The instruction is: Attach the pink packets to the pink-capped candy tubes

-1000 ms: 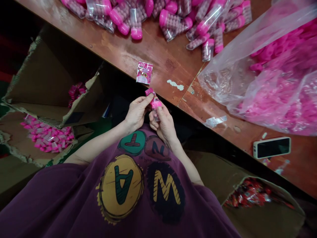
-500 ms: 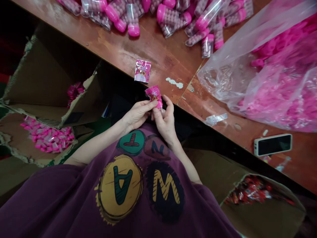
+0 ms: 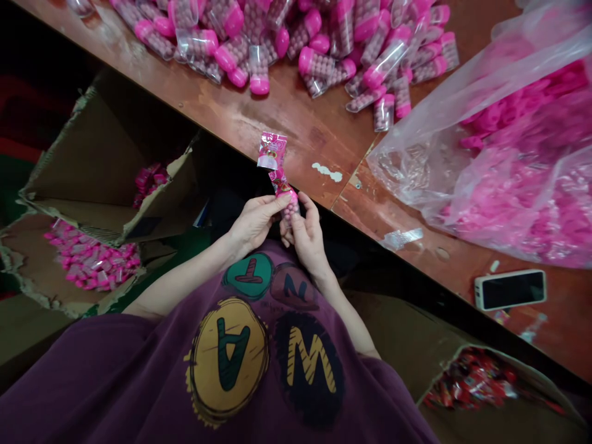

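My left hand (image 3: 255, 223) and my right hand (image 3: 305, 239) come together in front of the shirt, both closed on a small clear candy tube (image 3: 291, 211) with pink balls inside and a pink cap. My left thumb presses on the cap end, while the right fingers wrap the clear body from the other side. A pink printed sachet (image 3: 278, 179) sticks out beyond the cap; how it joins the tube is hidden. Just past it, a similar flat sachet (image 3: 272, 150) lies at the edge of the wooden table (image 3: 222, 111).
Many filled pink-capped tubes (image 3: 314, 65) are heaped at the back. A clear plastic bag (image 3: 522, 185) of pink parts lies at right, near a phone (image 3: 510, 290). Cardboard boxes (image 3: 87, 160) with pink pieces stand left; a box of red packets (image 3: 485, 382) is lower right.
The tube in my hands has turned, so its pink balls show now and the held sachet sits farther toward the table. The view has tilted, showing more of the heap.
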Tool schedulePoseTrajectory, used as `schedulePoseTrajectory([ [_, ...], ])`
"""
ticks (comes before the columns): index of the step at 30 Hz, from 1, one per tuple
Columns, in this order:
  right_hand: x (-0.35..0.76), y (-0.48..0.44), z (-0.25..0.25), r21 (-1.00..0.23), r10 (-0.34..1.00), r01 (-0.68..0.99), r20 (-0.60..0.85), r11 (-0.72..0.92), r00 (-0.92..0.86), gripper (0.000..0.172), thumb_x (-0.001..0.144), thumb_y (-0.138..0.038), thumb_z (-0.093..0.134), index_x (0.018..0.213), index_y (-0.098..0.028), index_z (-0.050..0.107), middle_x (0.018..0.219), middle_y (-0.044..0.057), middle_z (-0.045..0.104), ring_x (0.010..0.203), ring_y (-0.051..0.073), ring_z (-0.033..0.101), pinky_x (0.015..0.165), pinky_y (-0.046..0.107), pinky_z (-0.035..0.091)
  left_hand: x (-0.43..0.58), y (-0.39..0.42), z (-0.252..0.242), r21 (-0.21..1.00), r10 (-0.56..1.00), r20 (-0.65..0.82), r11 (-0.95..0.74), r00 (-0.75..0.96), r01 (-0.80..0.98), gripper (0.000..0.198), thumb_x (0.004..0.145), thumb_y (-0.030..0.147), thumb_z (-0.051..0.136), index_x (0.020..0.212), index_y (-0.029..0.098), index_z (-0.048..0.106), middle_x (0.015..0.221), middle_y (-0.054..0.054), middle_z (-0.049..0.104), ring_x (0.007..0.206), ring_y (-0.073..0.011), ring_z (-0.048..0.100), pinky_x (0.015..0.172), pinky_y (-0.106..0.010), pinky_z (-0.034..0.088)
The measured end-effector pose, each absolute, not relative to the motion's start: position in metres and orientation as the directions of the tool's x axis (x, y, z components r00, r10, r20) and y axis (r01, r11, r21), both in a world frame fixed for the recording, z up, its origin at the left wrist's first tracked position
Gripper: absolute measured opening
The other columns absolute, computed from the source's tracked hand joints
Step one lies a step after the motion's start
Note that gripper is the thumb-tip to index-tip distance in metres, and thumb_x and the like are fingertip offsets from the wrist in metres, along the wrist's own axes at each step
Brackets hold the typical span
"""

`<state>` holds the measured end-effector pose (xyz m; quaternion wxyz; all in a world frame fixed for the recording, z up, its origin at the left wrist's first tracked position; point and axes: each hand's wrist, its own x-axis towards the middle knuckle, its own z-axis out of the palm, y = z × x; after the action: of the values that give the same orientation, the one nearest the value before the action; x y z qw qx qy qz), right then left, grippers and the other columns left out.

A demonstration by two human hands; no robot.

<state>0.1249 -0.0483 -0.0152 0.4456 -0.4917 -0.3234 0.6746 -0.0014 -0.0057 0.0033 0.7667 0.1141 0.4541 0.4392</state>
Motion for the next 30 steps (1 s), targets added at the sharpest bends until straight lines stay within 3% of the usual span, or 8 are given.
schedulePoseTrajectory([
  [4,0.127,-0.051,-0.019,-0.955,0.958,-0.078,-0.286,-0.285,-0.004,0.067,0.098,-0.052,0.068,0.154,-0.032,0.038,0.095,0.002,0.071,0.087,0.018,0.071,0.077,0.032,0.063,0.001,-0.004,0.006,0.564,0.770,-0.617,0.577,0.163,-0.591,0.025,0.078,0.032,0.092,0.078,0.011,0.079,0.074,-0.004,0.072,0.068,-0.0100,0.065,0.070,-0.022,0.052],
  [7,0.128,-0.052,-0.019,-0.967,0.967,-0.018,-0.254,-0.253,0.021,0.068,0.097,-0.051,0.070,0.154,-0.030,0.040,0.117,0.009,0.074,0.108,0.023,0.074,0.093,0.040,0.063,0.005,-0.001,0.008,0.537,0.753,-0.635,0.589,0.170,-0.604,0.029,0.080,0.035,0.092,0.074,0.012,0.075,0.072,-0.004,0.071,0.068,-0.0110,0.065,0.072,-0.025,0.052],
  [11,0.127,-0.055,-0.020,-0.949,0.956,-0.116,-0.293,-0.293,-0.017,0.067,0.098,-0.051,0.068,0.155,-0.033,0.037,0.100,0.004,0.072,0.083,0.019,0.070,0.075,0.035,0.063,0.006,0.000,0.006,0.517,0.752,-0.624,0.602,0.214,-0.608,0.032,0.078,0.037,0.093,0.078,0.012,0.074,0.075,-0.005,0.071,0.068,-0.0112,0.065,0.067,-0.025,0.050],
  [14,0.123,-0.057,-0.023,-0.912,0.935,-0.212,-0.353,-0.352,-0.033,0.067,0.097,-0.052,0.068,0.153,-0.036,0.036,0.102,0.004,0.067,0.080,0.018,0.067,0.059,0.028,0.056,0.006,-0.004,0.003,0.504,0.748,-0.612,0.620,0.257,-0.601,0.031,0.079,0.038,0.092,0.084,0.011,0.076,0.080,-0.007,0.074,0.064,-0.0104,0.062,0.057,-0.023,0.045],
  [17,0.121,-0.056,-0.025,-0.912,0.938,-0.242,-0.347,-0.331,0.022,0.062,0.096,-0.052,0.068,0.149,-0.035,0.040,0.105,0.004,0.065,0.076,0.015,0.064,0.052,0.025,0.050,0.007,-0.009,-0.001,0.493,0.740,-0.612,0.633,0.279,-0.597,0.029,0.080,0.036,0.090,0.085,0.011,0.077,0.081,-0.007,0.075,0.059,-0.0087,0.057,0.052,-0.023,0.040],
  [19,0.122,-0.054,-0.024,-0.903,0.936,-0.266,-0.353,-0.338,0.009,0.061,0.097,-0.052,0.067,0.147,-0.034,0.039,0.093,0.000,0.063,0.065,0.013,0.057,0.049,0.024,0.045,0.006,-0.010,-0.001,0.487,0.738,-0.605,0.639,0.297,-0.596,0.026,0.080,0.034,0.090,0.086,0.011,0.079,0.083,-0.008,0.076,0.063,-0.0099,0.060,0.056,-0.023,0.045],
  [23,0.128,-0.049,-0.017,-0.882,0.924,-0.276,-0.375,-0.381,-0.075,0.063,0.097,-0.053,0.067,0.149,-0.034,0.035,0.072,-0.007,0.055,0.052,0.011,0.044,0.046,0.024,0.039,0.002,-0.006,0.001,0.506,0.758,-0.590,0.615,0.278,-0.605,0.026,0.080,0.033,0.090,0.089,0.011,0.081,0.086,-0.008,0.077,0.074,-0.0124,0.067,0.073,-0.025,0.054],
  [30,0.128,-0.053,-0.026,-0.941,0.950,-0.137,-0.304,-0.311,-0.069,0.063,0.100,-0.053,0.063,0.152,-0.033,0.033,0.078,-0.005,0.058,0.063,0.014,0.056,0.057,0.028,0.049,0.006,-0.004,0.002,0.543,0.757,-0.634,0.582,0.159,-0.605,0.027,0.076,0.033,0.094,0.079,0.011,0.079,0.075,-0.005,0.074,0.069,-0.0114,0.066,0.072,-0.025,0.052],
])
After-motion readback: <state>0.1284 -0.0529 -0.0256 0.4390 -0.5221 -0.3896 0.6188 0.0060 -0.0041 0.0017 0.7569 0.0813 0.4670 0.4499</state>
